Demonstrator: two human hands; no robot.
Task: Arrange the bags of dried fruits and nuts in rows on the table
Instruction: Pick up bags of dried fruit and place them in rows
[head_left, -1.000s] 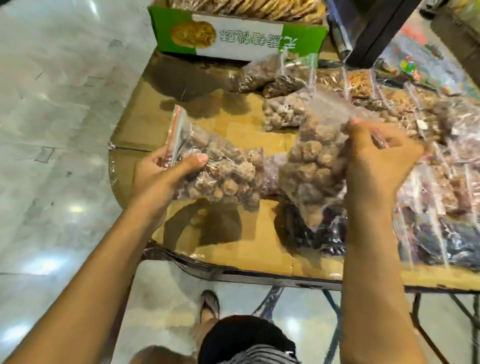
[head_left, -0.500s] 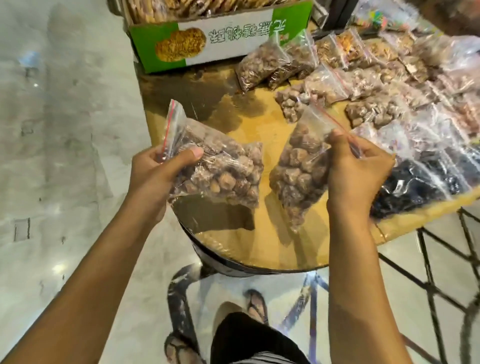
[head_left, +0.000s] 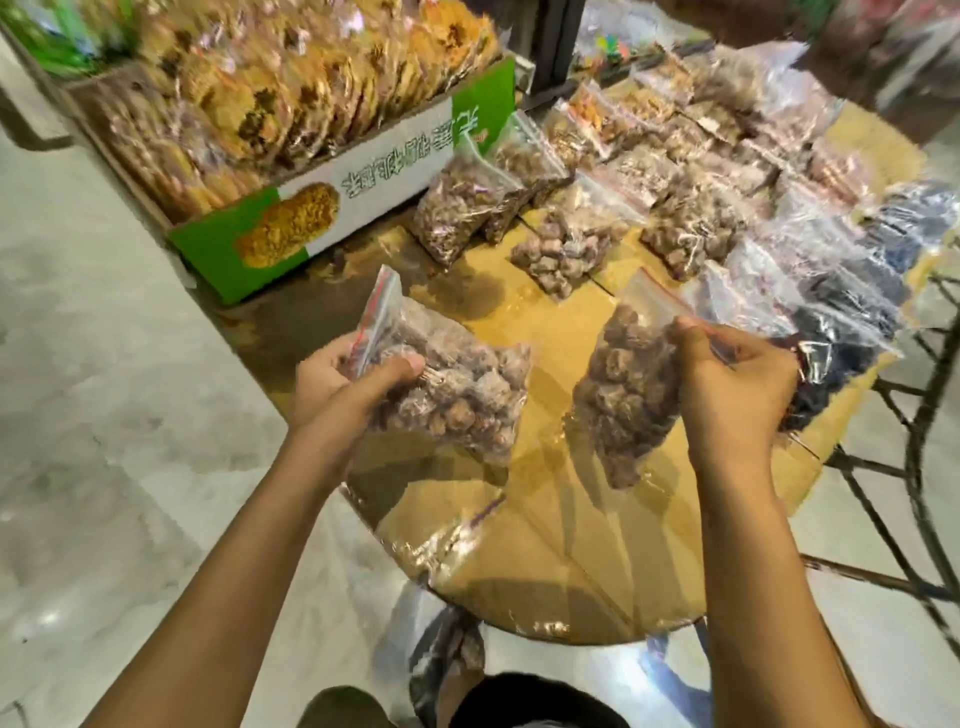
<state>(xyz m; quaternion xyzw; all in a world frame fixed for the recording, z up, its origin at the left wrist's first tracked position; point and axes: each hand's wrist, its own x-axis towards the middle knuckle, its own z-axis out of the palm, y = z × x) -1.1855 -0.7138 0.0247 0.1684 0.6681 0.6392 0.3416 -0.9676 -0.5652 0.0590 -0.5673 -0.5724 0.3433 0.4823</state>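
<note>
Mid-frame, the left hand (head_left: 348, 384) grips a bag of brown nuts (head_left: 462, 395) by its zip end; the right hand (head_left: 732, 384) pinches a second bag (head_left: 623, 400) by its top. Both hang above the yellow desk (head_left: 561, 519), with more bags (head_left: 571, 244) in rows at upper right beside a green box (head_left: 280, 234).

The only print I can make out is one line of dark Chinese characters on the white front panel of the green box (head_left: 358, 195), upside down from where I look and too blurred for me to read
</note>
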